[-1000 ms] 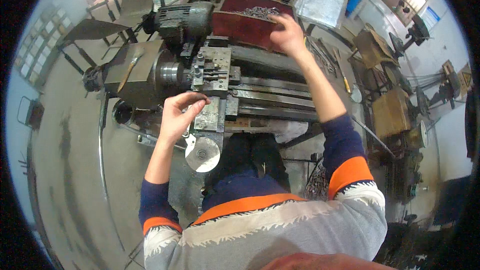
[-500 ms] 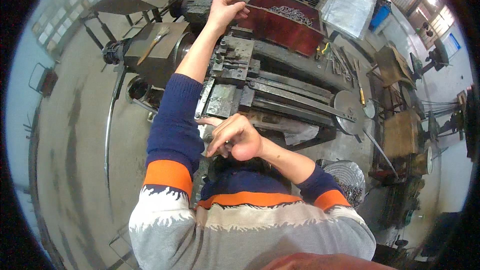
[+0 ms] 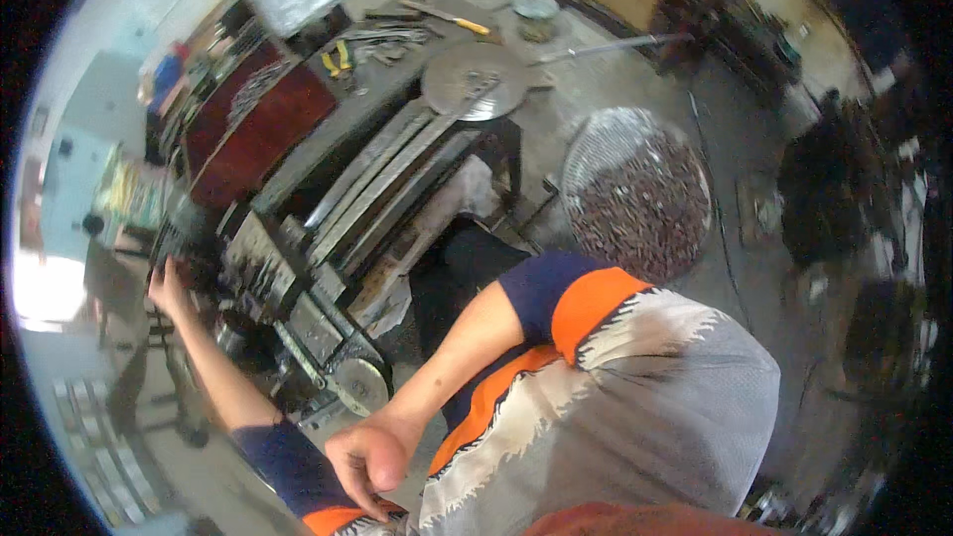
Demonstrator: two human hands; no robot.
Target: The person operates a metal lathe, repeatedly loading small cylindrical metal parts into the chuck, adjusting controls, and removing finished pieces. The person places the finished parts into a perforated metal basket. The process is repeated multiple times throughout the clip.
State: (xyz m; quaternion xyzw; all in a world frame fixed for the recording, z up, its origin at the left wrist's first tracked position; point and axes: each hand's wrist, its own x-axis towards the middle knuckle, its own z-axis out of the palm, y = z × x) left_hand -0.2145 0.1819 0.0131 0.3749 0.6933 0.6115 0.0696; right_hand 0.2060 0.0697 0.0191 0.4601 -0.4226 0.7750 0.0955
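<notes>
My left hand is stretched out at the far left, beside the dark headstock end of a lathe-like metalworking machine. It is small and blurred there, and whether anything is between its fingers does not show. Over my left sleeve my right hand hangs loosely, one finger stretched downward and nothing seen in it; its other fingers are partly hidden. Just above the right hand lies a round metal handwheel of the machine. Long steel slide bars run from the machine's middle to a large metal disc.
A dark red tray of small metal parts stands behind the machine. Yellow-handled pliers, wrenches and a yellow-handled tool lie farther back. On the floor at right, a round basket holds many small metal pieces.
The view has swung round to the right, bringing the basket fully into sight. My right hand has come down from the machine's near side to over my left sleeve. My left hand remains by the headstock.
</notes>
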